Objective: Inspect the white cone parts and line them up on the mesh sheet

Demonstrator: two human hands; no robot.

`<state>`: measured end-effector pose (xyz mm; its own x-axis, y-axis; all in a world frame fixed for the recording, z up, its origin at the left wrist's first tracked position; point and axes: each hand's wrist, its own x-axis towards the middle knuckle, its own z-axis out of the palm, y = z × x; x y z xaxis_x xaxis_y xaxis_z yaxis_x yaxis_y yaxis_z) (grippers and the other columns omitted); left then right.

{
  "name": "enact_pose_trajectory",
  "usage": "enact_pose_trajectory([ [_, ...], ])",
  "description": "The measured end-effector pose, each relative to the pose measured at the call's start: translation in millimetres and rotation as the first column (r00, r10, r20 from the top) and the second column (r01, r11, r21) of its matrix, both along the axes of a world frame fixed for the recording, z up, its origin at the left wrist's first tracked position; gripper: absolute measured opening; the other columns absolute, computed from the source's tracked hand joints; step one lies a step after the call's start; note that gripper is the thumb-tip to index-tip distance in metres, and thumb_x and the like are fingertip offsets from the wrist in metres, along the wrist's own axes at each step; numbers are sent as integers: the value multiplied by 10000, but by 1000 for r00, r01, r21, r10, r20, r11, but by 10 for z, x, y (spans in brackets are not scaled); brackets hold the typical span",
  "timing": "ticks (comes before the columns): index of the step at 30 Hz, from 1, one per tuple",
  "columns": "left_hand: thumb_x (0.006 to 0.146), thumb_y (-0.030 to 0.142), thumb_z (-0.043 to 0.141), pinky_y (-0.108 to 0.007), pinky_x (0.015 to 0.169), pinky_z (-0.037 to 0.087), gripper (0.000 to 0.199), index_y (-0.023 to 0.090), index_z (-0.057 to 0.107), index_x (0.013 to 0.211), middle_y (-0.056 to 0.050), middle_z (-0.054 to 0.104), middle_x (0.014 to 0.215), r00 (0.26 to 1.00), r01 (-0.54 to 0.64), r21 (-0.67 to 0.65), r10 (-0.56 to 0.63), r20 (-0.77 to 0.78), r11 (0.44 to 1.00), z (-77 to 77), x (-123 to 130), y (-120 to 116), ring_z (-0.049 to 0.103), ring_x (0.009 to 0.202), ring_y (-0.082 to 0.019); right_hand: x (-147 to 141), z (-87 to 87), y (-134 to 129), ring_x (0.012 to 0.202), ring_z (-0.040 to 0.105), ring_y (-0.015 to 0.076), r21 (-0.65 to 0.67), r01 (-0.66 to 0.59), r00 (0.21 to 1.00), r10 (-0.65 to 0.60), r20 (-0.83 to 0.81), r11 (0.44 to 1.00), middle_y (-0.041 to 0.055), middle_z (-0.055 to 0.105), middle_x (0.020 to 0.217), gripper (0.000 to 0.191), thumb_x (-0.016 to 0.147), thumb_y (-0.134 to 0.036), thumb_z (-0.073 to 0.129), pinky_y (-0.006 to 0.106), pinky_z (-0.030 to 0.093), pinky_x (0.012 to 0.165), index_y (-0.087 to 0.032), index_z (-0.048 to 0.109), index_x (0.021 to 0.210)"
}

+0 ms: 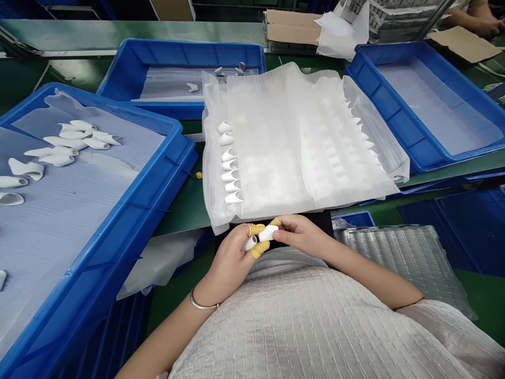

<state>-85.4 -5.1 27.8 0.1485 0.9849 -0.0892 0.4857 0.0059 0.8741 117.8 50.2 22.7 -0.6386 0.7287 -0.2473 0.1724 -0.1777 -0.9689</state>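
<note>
Close to my body, my left hand (236,247) and my right hand (295,231) meet in front of the grey-white shirt. Yellow finger cots cover some fingertips. A small white tubular piece (269,233) is pinched between the fingers of both hands. A second white tubular piece (250,242), its dark hollow end showing, sits in the grip of my left hand. Just beyond lies a stack of white foam sheets (272,142), with a column of similar white pieces (229,165) poking out along its left edge and more pointed ends along its right.
A blue tray (130,197) on the left holds several white pieces (74,137) on foam lining. Another blue tray (177,105) at the back has a few pieces. A lined blue tray (398,113) stands right. Clear plastic trays (406,258) lie lower right. Another person's hand (487,23) shows top right.
</note>
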Motion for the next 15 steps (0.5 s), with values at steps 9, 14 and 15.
enact_pose_trajectory([
  [9, 878, 381, 628, -277, 664, 466, 185, 222, 628, 973, -10, 668, 900, 996, -22, -91, 30, 87, 996, 5, 7, -8, 598, 769, -164, 35, 103, -17, 798, 594, 157, 380, -46, 988, -13, 151, 924, 41, 690, 992, 252, 899, -277, 669, 270, 468, 715, -179, 657, 1131],
  [14, 879, 396, 622, -289, 692, 474, 210, 224, 620, 1001, -19, 671, 943, 997, -24, -104, 31, 70, 994, -8, 13, -2, 609, 805, -176, 18, 92, -23, 830, 602, 172, 402, -50, 986, -20, 168, 914, 47, 684, 994, 226, 902, -303, 666, 277, 468, 719, -191, 649, 1096],
  [15, 875, 408, 626, -292, 692, 478, 227, 223, 614, 1007, -24, 672, 954, 997, -27, -114, 35, 74, 993, -4, 15, 0, 615, 811, -181, 9, 94, -23, 824, 600, 170, 396, -48, 987, -18, 161, 917, 46, 680, 985, 211, 898, -301, 668, 274, 467, 709, -188, 650, 1076],
])
